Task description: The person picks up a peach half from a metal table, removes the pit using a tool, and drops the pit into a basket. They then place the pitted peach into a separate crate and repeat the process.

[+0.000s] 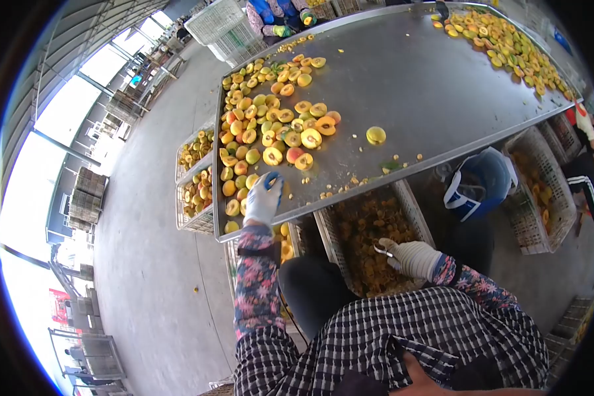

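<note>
Right hand, gloved, is closed around a metal tool above a near crate. Fruit is spread across the table at left, by the left hand, whose grip cannot be told.

Single head view, wide fisheye, dark round rim. Looks forward and steeply down from the wearer's head: apron closest at bottom, left hand and right hand near, table stretching beyond. Hall floor recedes left; glare there, depth hard to judge.
</note>
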Tool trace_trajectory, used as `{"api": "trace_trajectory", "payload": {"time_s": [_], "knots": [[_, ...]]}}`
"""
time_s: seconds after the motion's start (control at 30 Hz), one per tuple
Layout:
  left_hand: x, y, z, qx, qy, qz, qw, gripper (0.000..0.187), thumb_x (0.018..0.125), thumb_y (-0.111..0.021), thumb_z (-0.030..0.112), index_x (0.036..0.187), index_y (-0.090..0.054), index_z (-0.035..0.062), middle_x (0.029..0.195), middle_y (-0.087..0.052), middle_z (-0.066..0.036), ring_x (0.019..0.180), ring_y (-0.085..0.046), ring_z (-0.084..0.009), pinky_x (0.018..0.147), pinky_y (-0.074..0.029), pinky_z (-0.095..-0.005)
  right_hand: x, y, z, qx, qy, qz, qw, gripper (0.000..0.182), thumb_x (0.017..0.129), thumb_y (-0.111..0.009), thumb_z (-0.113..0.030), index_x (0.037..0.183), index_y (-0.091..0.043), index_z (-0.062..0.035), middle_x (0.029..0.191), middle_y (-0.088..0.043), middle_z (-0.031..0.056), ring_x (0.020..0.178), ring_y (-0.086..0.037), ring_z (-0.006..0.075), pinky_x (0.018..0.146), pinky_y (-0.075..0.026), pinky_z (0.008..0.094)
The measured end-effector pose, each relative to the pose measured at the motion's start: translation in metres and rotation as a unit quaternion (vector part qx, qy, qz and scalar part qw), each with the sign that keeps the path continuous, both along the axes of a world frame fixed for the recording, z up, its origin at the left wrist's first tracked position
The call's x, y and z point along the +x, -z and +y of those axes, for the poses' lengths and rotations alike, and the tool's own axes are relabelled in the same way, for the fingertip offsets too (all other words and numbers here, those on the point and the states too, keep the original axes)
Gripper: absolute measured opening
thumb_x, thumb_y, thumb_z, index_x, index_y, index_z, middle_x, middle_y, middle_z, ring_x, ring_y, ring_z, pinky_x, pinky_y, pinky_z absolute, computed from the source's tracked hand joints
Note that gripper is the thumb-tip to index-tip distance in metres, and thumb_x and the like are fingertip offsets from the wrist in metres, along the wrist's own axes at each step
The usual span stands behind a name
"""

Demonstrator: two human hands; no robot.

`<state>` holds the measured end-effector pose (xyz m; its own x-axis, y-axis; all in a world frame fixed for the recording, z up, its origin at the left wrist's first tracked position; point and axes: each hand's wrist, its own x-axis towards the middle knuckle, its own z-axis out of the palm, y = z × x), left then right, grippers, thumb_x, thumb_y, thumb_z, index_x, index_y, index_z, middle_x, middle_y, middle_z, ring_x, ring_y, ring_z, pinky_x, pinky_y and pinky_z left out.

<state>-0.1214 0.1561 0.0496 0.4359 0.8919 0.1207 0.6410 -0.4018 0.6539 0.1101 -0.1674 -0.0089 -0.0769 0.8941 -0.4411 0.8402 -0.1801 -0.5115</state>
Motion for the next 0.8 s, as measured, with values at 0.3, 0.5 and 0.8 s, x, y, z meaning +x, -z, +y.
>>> {"api": "trace_trajectory", "payload": {"time_s": [0.3, 0.5, 0.8], "knots": [[0.176, 0.089, 0.110, 0.115, 0.017, 0.201, 0.973, 0.054, 0.090, -0.054, 0.028, 0.142, -0.046, 0.0152, 0.143, -0.047, -0.020, 0.119, -0.057, -0.0414, 0.101, -0.047, -0.0504, 0.021, 0.034, 0.009, 0.046, -0.032, 0.144, 0.988, 0.055, 0.096, -0.054, -0.030, 0.145, -0.037, -0.0111, 0.079, -0.065, 0.0222, 0.071, -0.063, 0.0409, 0.068, -0.051, 0.0488], [0.190, 0.080, 0.119, -0.030, -0.022, 0.288, 0.957, 0.070, 0.081, -0.071, 0.044, 0.139, -0.051, 0.0105, 0.138, -0.055, -0.018, 0.123, -0.057, -0.0341, 0.102, -0.047, -0.0430, 0.026, 0.038, 0.017, -0.030, -0.044, 0.159, 0.986, 0.059, 0.098, -0.053, -0.039, 0.148, -0.034, -0.0143, 0.092, -0.065, 0.0289, 0.085, -0.064, 0.0454, 0.075, -0.050, 0.0502], [0.140, 0.058, 0.046, -0.421, 0.150, -0.451, 0.773, 0.036, 0.092, -0.067, 0.009, 0.125, -0.057, 0.0026, 0.118, -0.065, -0.012, 0.109, -0.064, -0.0241, 0.096, -0.053, -0.0374, 0.012, 0.005, 0.015, 0.083, 0.103, 0.172, 0.976, 0.046, 0.091, -0.064, -0.029, 0.125, -0.051, -0.0002, 0.102, -0.068, 0.0242, 0.095, -0.067, 0.0396, 0.080, -0.052, 0.0450]]}}
